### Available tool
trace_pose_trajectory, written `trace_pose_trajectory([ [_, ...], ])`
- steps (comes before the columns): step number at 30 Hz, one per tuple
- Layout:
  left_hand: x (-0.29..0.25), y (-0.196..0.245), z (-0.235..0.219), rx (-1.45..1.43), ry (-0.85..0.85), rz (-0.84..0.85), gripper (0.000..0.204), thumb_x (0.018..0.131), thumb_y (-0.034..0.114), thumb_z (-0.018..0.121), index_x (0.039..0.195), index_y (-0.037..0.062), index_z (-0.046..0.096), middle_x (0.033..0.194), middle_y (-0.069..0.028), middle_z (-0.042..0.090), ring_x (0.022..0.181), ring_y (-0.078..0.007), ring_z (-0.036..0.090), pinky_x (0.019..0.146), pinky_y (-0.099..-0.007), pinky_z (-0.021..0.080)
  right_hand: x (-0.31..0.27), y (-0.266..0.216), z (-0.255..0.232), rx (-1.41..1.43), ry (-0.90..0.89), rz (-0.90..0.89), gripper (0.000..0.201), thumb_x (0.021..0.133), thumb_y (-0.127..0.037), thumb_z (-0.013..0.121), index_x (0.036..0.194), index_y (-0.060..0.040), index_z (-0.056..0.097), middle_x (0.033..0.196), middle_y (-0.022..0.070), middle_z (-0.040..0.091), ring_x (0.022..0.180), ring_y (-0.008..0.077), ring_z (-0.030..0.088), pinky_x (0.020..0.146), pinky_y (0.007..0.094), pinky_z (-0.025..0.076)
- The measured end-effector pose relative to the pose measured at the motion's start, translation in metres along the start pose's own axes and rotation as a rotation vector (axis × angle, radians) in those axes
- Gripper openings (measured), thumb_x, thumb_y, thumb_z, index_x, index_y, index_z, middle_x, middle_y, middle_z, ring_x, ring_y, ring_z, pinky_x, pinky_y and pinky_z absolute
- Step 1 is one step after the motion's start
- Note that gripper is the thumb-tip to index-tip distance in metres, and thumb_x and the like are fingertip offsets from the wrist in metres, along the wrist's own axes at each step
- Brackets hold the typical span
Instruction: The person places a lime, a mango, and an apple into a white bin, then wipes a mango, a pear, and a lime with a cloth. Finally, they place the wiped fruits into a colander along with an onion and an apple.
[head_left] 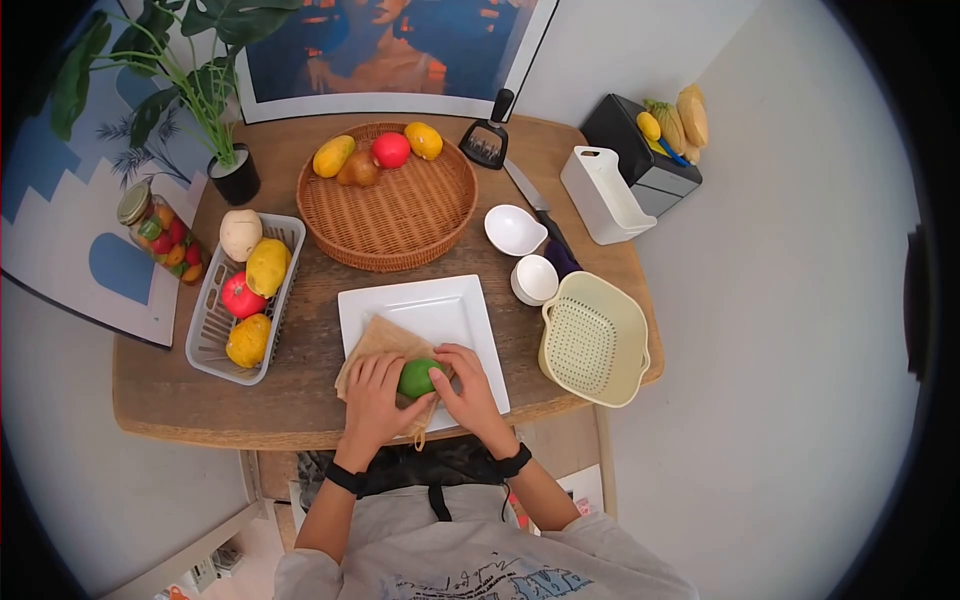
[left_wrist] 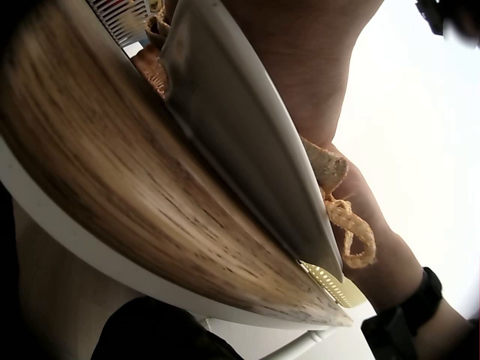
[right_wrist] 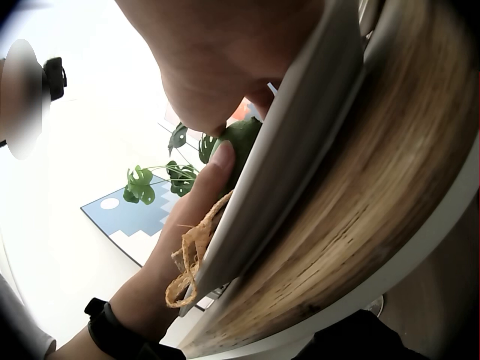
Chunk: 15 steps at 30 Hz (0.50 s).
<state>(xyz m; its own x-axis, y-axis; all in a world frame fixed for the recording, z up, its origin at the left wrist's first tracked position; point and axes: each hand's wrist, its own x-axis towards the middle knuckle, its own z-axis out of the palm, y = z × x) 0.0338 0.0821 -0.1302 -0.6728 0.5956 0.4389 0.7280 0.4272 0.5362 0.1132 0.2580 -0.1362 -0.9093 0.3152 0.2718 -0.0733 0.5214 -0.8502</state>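
A smooth green fruit (head_left: 419,378) lies between both hands over a tan cloth (head_left: 384,338) with a cord loop. The cloth is spread across a square white plate (head_left: 450,305). My left hand (head_left: 375,398) holds the fruit's left side, its fingers over the cloth and its thumb along the fruit's near side. From the right, my right hand (head_left: 468,392) grips the fruit with its thumb on top. In the right wrist view, the left thumb presses the fruit (right_wrist: 241,142) above the plate's rim. The left wrist view shows the cord loop (left_wrist: 356,236) hanging over the plate edge.
A grey basket (head_left: 203,330) of fruit stands left, beside a jar (head_left: 165,235). Behind the plate is a round wicker tray (head_left: 400,215). Rightward are white bowls (head_left: 515,230), a knife (head_left: 527,188), a yellow colander (head_left: 590,340) and a white container (head_left: 600,200).
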Motion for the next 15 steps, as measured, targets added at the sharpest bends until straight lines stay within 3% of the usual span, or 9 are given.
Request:
trace_pose_trajectory([
  [15, -0.0015, -0.0004, 0.0007, -0.005, -0.018, -0.027, 0.062, 0.080, 0.042, 0.085, 0.119, -0.0015, 0.068, 0.123, -0.0165, 0.067, 0.116, -0.0370, 0.060, 0.106, -0.0484, 0.043, 0.0001, -0.0012, -0.0005, -0.003, -0.016, 0.019, 0.028, 0.098, -0.019, 0.071, 0.114, 0.0035, 0.067, 0.128, 0.0208, 0.064, 0.122, 0.0383, 0.059, 0.105, 0.0441, 0.047],
])
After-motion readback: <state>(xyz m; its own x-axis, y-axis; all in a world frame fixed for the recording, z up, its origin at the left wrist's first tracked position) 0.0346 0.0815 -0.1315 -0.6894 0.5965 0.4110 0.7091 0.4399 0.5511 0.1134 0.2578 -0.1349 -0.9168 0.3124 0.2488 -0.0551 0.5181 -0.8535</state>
